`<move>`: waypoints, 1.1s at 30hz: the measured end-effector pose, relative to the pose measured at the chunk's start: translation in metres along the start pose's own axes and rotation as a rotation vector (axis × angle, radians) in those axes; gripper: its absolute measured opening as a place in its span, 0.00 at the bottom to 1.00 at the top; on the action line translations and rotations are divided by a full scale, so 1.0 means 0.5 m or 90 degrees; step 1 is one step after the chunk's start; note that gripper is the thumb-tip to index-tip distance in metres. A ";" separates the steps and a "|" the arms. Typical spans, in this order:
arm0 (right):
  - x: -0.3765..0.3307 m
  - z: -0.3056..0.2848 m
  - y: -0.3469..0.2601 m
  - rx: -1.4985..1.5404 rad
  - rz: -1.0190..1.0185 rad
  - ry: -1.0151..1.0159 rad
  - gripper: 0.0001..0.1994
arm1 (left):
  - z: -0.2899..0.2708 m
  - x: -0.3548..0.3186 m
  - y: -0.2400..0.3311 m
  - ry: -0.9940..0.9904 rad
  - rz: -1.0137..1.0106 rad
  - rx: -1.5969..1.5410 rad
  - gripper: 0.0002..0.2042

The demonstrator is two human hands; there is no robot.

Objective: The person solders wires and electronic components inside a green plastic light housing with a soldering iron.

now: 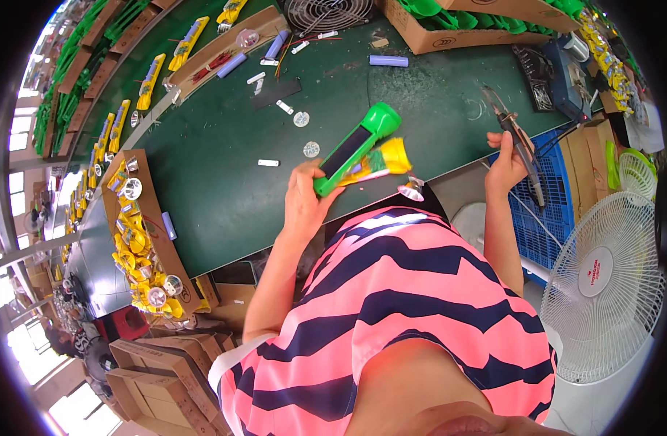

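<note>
We see the green surface [224,167] filling the view, a cardboard tray of yellow parts [141,247] at nine o'clock for easy reach. Our left hand [304,203] has its fingers wrapped around a green flashlight [351,149] at centre, tilted up so its open yellow end shows. Our right hand [504,163], at three o'clock, pinches a soldering iron [519,142], tip raised clear.

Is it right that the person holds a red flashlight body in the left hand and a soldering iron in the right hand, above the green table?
Not quite. The head view shows the flashlight body in the left hand is green, with a yellow part beside it, not red. The rest holds: the right hand grips a soldering iron above the green table.
</note>
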State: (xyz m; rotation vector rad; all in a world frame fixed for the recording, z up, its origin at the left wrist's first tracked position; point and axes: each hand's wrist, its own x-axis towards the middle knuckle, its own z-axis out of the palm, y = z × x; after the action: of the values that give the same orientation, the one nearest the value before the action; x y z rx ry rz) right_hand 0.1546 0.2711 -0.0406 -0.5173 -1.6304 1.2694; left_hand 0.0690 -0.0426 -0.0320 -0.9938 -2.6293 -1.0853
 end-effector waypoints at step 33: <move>0.003 0.041 0.069 -0.098 -0.004 -0.023 0.12 | -0.620 0.844 0.050 0.822 0.433 0.802 0.15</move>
State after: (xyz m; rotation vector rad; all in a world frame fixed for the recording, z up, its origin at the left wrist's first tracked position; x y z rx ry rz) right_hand 0.1286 0.2749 -0.0711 -0.5852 -1.7686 1.1602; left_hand -0.2816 -0.0141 0.3568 -0.4464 -1.2009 0.2155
